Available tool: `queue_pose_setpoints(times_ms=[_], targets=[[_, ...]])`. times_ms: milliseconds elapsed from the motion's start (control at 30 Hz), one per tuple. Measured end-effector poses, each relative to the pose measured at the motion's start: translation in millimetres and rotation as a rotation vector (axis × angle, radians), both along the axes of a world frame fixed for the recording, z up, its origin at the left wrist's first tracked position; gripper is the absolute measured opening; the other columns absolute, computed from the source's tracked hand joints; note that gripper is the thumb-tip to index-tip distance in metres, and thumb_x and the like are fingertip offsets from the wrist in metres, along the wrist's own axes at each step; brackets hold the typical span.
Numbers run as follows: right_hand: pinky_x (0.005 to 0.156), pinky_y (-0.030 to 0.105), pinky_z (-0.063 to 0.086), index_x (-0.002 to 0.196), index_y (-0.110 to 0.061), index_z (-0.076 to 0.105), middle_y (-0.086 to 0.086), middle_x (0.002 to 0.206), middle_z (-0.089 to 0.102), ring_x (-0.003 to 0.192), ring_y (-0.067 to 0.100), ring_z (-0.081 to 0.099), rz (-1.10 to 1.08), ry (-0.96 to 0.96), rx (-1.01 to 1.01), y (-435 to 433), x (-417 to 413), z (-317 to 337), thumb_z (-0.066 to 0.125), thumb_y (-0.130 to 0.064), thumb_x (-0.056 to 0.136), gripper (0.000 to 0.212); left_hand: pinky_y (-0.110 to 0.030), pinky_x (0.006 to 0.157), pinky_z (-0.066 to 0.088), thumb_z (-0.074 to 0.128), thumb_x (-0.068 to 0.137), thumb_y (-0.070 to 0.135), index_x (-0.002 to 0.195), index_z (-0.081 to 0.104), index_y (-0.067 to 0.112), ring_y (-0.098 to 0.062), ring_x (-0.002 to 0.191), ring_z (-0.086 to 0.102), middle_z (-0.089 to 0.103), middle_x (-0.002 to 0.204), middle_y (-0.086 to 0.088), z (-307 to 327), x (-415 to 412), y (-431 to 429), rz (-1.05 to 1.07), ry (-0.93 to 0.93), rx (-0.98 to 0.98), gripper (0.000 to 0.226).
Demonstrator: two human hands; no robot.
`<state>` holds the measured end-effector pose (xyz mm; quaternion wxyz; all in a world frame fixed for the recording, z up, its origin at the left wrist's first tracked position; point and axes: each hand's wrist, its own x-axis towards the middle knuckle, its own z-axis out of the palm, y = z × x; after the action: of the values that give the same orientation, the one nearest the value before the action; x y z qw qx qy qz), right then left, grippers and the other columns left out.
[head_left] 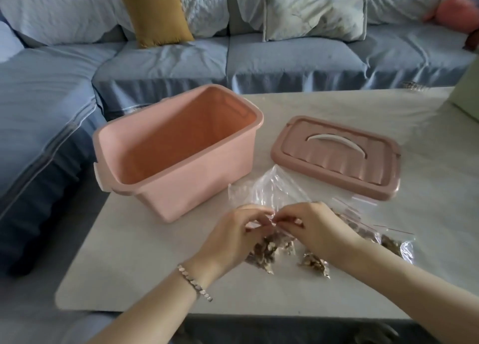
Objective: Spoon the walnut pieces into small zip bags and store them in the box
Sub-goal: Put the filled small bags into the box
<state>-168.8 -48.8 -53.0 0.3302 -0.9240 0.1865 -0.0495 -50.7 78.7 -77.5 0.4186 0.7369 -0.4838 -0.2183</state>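
A small zip bag of walnut pieces (269, 250) stands on the table near its front edge. My left hand (233, 236) and my right hand (316, 227) both pinch its top seal, fingertips nearly touching. A second filled bag (315, 264) lies just right of it, under my right wrist. More filled bags (388, 242) lie further right. An empty clear bag (272, 188) lies behind my hands. The open pink box (181, 185) stands at the left with nothing visible inside. No spoon is in view.
The box's lid (337, 159) with a white handle lies flat to the right of the box. A pale green object (466, 92) sits at the table's far right. A blue sofa (285, 58) with cushions wraps around the back and left.
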Motion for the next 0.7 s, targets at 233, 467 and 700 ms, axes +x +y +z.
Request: queue_pose_setpoints(times_ms=[233,467,700], targets=[[0.072,0.013,0.047,0.097,-0.02,0.066,-0.012,0.079,0.068,0.075,0.001,0.063,0.023,-0.23,0.007,5,53,66,0.066,-0.019,0.083,0.014,-0.007,0.066,0.04,0.073,0.076,0.013,0.073,0.075,0.024,0.004,0.074,0.06,0.068,0.074,0.016,58,39,8,0.253,-0.073,-0.244,0.012],[0.064,0.006,0.044,0.082,-0.018,0.071,-0.013,0.069,0.064,0.073,-0.001,0.06,0.153,-0.306,-0.116,5,128,122,0.078,-0.015,0.071,0.013,-0.013,0.072,0.049,0.069,0.079,0.013,0.073,0.067,0.04,0.005,0.078,0.064,0.069,0.078,0.024,112,99,19,0.236,-0.042,-0.397,0.028],[0.068,0.024,0.043,0.095,-0.009,0.072,0.008,0.085,0.071,0.074,0.014,0.059,-0.074,-0.237,-0.232,-42,226,126,0.072,-0.02,0.077,0.021,-0.031,0.103,0.035,0.052,0.089,0.021,0.122,0.052,0.013,-0.021,0.116,0.051,0.056,0.124,-0.003,80,202,56,0.708,-0.629,0.146,0.034]])
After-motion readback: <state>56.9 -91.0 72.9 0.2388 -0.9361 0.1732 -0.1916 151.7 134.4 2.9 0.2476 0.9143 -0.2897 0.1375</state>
